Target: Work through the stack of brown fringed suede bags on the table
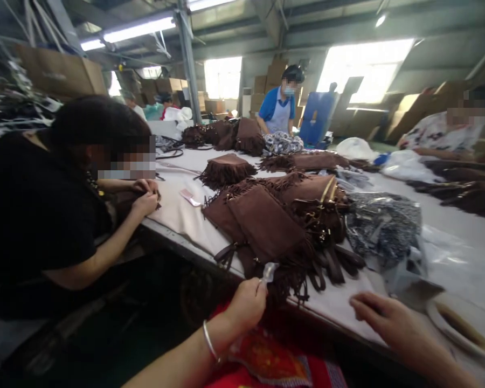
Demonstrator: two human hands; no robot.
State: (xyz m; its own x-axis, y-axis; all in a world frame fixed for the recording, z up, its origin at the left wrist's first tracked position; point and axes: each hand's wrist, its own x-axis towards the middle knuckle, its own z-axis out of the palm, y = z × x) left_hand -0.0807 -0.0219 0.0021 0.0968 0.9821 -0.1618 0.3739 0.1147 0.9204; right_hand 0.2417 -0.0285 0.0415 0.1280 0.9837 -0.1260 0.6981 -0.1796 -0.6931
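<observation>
My left hand [247, 306] is closed in a pinch on a small clear plastic piece [270, 272], at the front edge of the table. Just beyond it lies a pile of brown fringed bags [264, 221], with straps and fringe hanging towards the edge. My right hand [388, 320] hovers low over the tabletop on the right, fingers loosely bent and apart, with nothing visible in them. Beside it is a large roll of tape [461, 326]. Behind that hand sits a heap of grey crinkled plastic-wrapped items [383, 223].
Close on the left, a co-worker in black [36, 210] bends over brown material. More fringed bags [228, 170] lie farther back on the table [178, 221]. Other people work at the far side and right. Red printed fabric [275, 358] lies below my left arm.
</observation>
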